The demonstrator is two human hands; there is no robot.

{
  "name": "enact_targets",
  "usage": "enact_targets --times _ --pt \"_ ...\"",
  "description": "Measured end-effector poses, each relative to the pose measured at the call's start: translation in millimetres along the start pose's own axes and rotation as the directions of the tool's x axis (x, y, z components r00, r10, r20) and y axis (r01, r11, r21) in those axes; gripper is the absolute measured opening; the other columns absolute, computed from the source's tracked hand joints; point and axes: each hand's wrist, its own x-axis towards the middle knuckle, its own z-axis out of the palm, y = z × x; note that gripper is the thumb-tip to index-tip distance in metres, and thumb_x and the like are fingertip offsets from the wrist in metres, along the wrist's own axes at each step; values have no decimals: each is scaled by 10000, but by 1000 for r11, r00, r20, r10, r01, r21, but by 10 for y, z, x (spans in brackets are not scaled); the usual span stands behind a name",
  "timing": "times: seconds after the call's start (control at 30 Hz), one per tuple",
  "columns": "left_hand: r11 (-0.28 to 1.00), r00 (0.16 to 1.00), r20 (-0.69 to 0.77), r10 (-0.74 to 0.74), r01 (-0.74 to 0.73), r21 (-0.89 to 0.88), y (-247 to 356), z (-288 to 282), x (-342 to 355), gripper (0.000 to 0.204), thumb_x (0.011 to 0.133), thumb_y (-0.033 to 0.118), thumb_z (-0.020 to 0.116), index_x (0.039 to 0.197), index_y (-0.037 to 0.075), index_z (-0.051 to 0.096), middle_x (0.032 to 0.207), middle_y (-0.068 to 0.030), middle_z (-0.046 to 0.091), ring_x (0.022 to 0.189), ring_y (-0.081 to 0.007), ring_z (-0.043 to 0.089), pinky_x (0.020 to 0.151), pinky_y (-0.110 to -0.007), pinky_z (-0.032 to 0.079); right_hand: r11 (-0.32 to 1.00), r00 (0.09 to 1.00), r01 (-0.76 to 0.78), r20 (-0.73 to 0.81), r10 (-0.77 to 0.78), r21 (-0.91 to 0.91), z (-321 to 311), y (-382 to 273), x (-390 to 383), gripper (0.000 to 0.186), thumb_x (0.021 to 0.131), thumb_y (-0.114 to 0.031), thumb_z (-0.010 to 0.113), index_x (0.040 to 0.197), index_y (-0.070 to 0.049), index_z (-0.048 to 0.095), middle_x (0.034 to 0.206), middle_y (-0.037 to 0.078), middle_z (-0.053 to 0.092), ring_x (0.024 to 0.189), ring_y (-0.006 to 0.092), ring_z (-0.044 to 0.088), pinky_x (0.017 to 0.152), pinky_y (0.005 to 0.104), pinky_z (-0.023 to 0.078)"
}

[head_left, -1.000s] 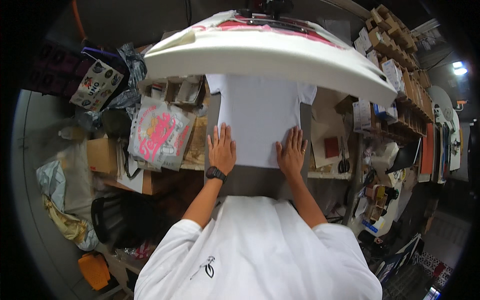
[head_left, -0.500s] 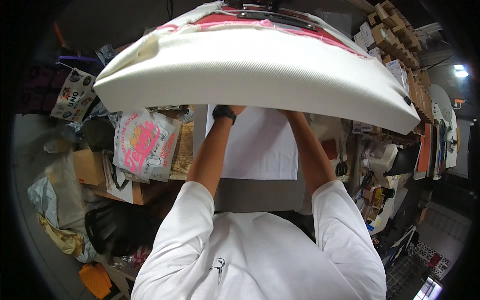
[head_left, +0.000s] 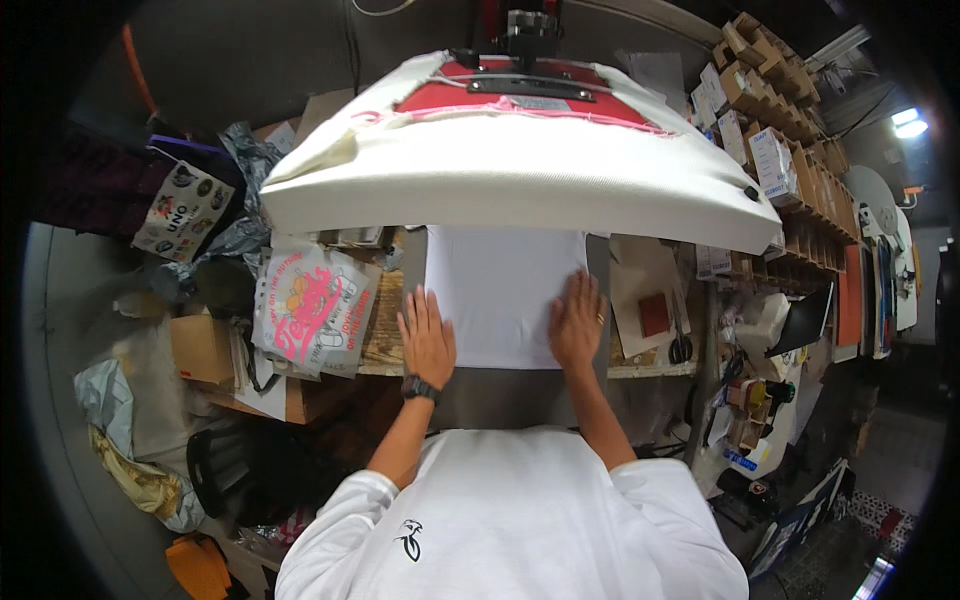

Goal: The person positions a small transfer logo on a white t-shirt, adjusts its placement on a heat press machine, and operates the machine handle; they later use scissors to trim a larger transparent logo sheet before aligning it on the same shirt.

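A white piece of fabric (head_left: 500, 300) lies flat on a grey board (head_left: 480, 395). My left hand (head_left: 427, 338) rests flat on the fabric's left edge, fingers stretched out and pointing away from me. At the right edge, my right hand (head_left: 577, 322) lies with its fingers extended, also touching the cloth. Both hands are empty. Above the far part of the fabric hangs a heat press's upper plate (head_left: 520, 190), wrapped in cream cloth with a red top. It hides the fabric's far end.
Printed transparent film sheets (head_left: 318, 312) lie on the wooden table to the left, near a cardboard box (head_left: 200, 348). On the right are scissors (head_left: 681, 348) and a small red-brown piece (head_left: 654, 314) on a pale sheet. Stacked cardboard boxes (head_left: 790, 165) stand far right.
Both hands have come back toward me from beneath the press plate and now lie at the fabric's two sides. The plate appears farther off and more of the fabric shows.
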Motion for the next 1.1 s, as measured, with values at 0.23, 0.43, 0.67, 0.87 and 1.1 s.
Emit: enact_targets --times 0.23,0.43,0.67,0.87,1.1 --pt "934 986 -32 -162 143 -326 -84 -301 -537 286 872 68 620 1153 19 638 1211 -176 571 1107 -356 552 931 -451 442 978 981 -179 -62 186 107 -292 267 -576 357 888 -239 660 1174 -41 579 1245 163 539 1215 341 488 1015 492 366" --pt "783 908 5 -419 365 -503 -216 -289 -489 166 807 114 730 892 -23 689 810 -174 687 753 -313 669 710 -393 523 916 936 -351 87 340 195 -507 332 -923 281 826 -269 751 912 -35 620 959 150 572 945 369 588 772 480 483" --pt "835 914 77 -398 395 -382 -360 -347 -413 200 773 167 762 823 -23 724 723 -153 705 669 -242 692 656 -355 535 853 902 -420 243 356 310 -500 529 -797 305 823 -275 757 863 16 675 887 196 656 853 379 645 751 459 494" --pt "769 901 150 -407 427 -476 -431 -305 -468 156 747 125 735 786 -25 731 705 -163 703 651 -255 694 644 -355 535 794 848 -514 330 415 324 -518 588 -670 306 783 -234 784 856 48 690 838 216 681 818 362 674 711 443 492" --pt "854 924 121 -362 381 -354 -124 -576 -311 283 756 121 719 1008 -1 683 984 -169 672 900 -295 670 764 -397 532 889 922 -363 -27 385 278 -593 463 -682 342 823 -143 697 1132 -21 616 1159 222 618 1045 399 613 858 458 488"
